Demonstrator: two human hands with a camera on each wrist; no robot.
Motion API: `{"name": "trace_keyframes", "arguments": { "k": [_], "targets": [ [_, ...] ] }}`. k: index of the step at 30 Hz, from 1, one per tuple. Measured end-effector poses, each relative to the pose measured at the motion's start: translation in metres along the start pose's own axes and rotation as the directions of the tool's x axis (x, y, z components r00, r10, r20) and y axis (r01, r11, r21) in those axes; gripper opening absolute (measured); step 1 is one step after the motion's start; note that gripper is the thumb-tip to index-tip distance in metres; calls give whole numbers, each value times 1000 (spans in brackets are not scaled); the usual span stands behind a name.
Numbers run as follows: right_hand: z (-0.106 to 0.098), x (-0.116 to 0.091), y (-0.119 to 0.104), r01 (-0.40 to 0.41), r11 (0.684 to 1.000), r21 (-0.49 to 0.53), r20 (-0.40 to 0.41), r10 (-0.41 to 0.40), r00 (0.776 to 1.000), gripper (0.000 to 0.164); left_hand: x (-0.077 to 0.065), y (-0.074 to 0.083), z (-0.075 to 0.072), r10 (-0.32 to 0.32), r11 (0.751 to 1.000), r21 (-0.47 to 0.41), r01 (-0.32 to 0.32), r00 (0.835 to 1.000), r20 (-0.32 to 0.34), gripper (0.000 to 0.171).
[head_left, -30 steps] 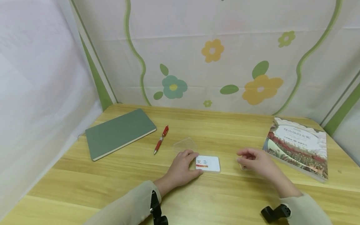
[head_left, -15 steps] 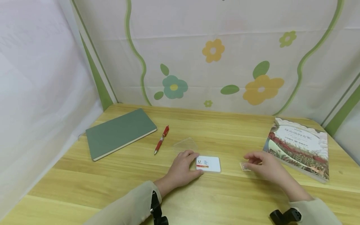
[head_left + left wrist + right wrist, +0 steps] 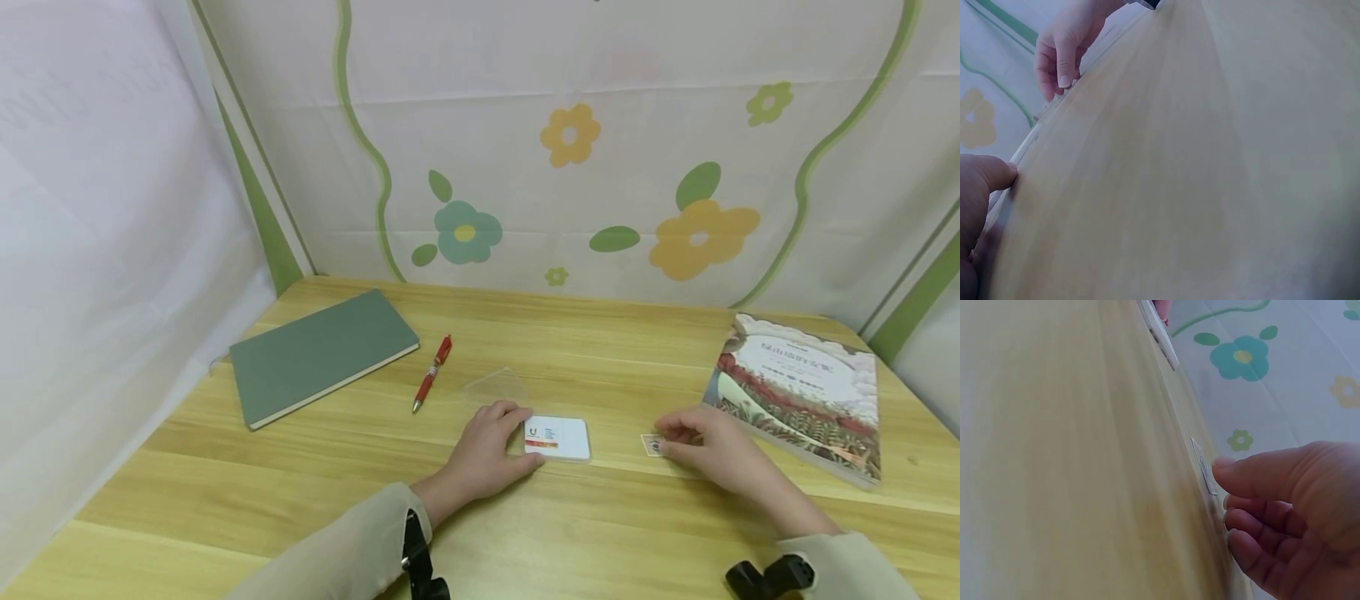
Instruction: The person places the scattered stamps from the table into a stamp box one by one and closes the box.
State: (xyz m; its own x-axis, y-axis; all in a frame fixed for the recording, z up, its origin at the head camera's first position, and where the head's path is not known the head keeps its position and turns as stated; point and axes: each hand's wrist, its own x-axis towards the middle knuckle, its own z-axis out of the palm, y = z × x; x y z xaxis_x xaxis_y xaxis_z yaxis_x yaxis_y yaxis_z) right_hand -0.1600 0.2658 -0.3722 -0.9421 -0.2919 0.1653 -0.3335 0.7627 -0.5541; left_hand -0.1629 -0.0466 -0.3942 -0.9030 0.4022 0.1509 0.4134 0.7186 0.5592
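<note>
One of my hands, the left hand (image 3: 486, 450), holds the white card (image 3: 567, 437), and my right hand (image 3: 708, 450), loosely bent, now sits farther right, leaving the small printed piece (image 3: 650, 445) mostly uncovered on the table (image 3: 562, 533) by my thumb

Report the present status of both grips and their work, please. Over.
Left grip: touching left end of white rectangular printed card. Right grip: at small pale-bordered printed card, firm hold unclear. No obstacle seen between the two cards.
</note>
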Motion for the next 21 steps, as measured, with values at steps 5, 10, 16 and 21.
{"name": "trace_keyframes", "arguments": {
  "k": [5, 10, 16, 21],
  "targets": [
    [2, 1, 3, 14, 1000, -7, -18, -14, 1000, 17, 1, -1, 0, -6, 1000, -2, 6, 1000, 4, 58],
    [4, 1, 5, 24, 1000, -3, -29, -24, 999, 13, 0, 0, -1, -12, 1000, -1, 12, 1000, 10, 59],
    [5, 1, 6, 6, 1000, -9, -29, -6, 1000, 10, 0, 0, -2, -12, 1000, -1, 12, 1000, 10, 59],
    [4, 2, 6, -8, 1000, 1, -20, 8, 1000, 9, 0, 0, -1, -2, 1000, -7, 3, 1000, 6, 59]
  ]
}}
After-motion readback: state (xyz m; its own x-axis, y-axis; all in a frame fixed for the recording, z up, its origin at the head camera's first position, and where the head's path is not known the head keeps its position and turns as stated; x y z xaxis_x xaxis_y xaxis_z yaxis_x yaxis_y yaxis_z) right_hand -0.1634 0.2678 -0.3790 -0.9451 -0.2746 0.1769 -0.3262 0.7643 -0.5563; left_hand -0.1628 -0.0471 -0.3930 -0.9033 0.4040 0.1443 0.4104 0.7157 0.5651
